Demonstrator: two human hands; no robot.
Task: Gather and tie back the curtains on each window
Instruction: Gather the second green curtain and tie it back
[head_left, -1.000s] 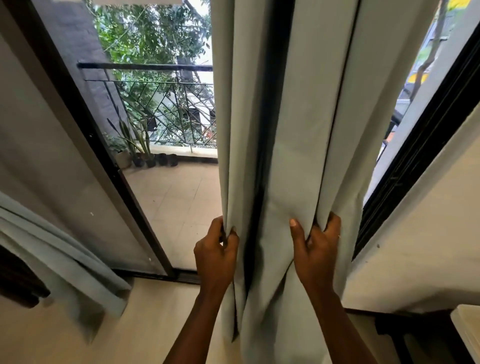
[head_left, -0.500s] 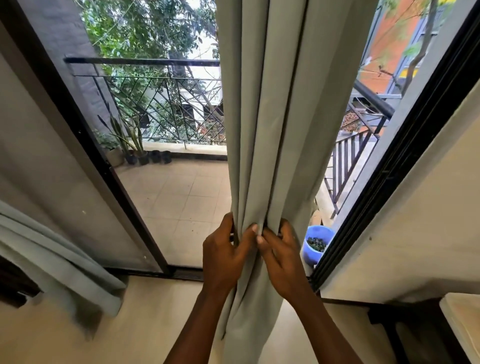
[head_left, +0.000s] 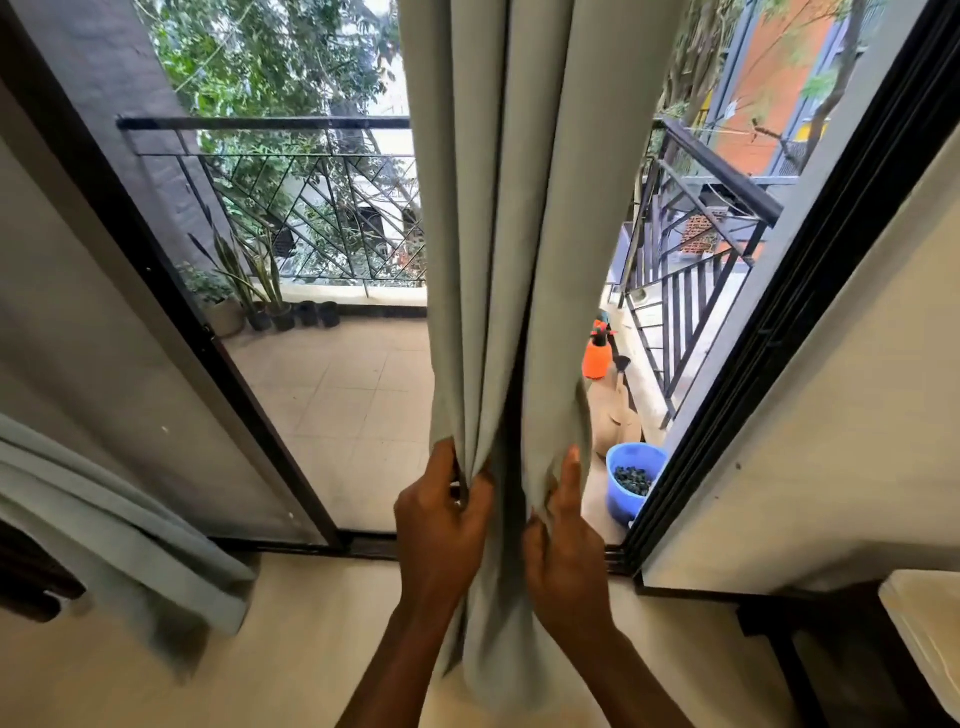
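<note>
Curtain (head_left: 509, 260) hangs before balcony door, bunched into narrow column of folds at centre. No tie-back on it, none in view. Gathering looks nearly done; tying left. Second curtain (head_left: 104, 519) swept aside at lower left; whether tied, cannot tell. Left hand (head_left: 441, 525) pinches left-edge folds, fingers curled round cloth. Right hand (head_left: 566, 540) grips right-side folds, thumb up along fabric. Hands near each other, dark fold between.
</note>
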